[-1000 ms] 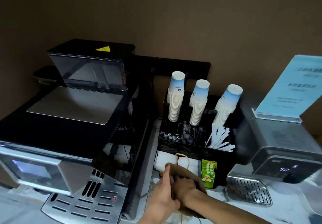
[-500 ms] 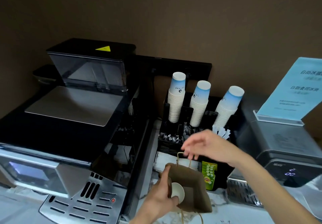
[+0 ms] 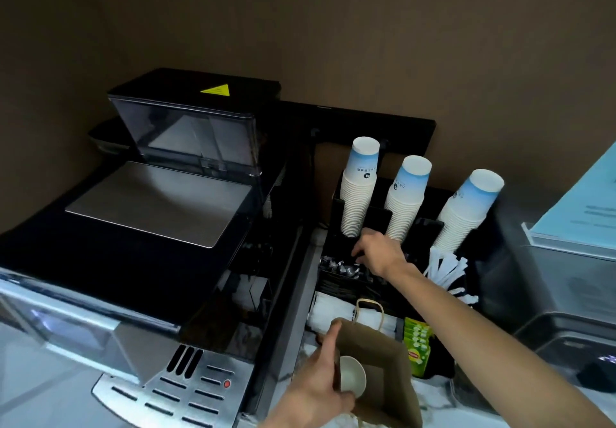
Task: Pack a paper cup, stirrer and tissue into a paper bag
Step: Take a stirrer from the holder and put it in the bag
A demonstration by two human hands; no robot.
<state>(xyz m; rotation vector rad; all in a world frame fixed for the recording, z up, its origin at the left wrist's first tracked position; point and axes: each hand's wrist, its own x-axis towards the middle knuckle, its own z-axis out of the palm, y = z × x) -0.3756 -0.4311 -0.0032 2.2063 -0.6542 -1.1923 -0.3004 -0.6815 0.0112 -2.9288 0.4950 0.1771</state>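
The counter is sitting crowded: a coffee machine (image 3: pixel 140 261) is filling everything from 7 to 10 o'clock, a steel dispenser (image 3: pixel 566 294) is closing off 3 to 4 o'clock, and only a narrow strip of pale counter (image 3: pixel 436 404) is lying open around the bag at 6 o'clock.

The paper bag (image 3: pixel 383 377) is standing open-mouthed at 6 o'clock, its handle (image 3: pixel 368 311) rising toward 12. A paper cup (image 3: pixel 352 379) is lying inside it, mouth turned toward the camera. The left hand (image 3: pixel 320 387) is gripping the bag's near-left edge, thumb along the outside and fingers curled inside beside the cup.

The black organizer (image 3: pixel 360 291) is standing just past the bag toward 12 o'clock. Three stacks of cups (image 3: pixel 358 194) are rising upside down from its back row. Small dark sachets (image 3: pixel 340 266) are filling a middle-left compartment, white wrapped stirrers (image 3: pixel 446 271) are fanning out of the compartment at 2 o'clock, white tissues (image 3: pixel 330 311) are lying in the front-left slot, and green tea packets (image 3: pixel 416 347) are standing at front right.

The right hand (image 3: pixel 380 252) is reaching over the sachet compartment, fingers pointing down and loosely curled; whether it is holding anything, I cannot tell.
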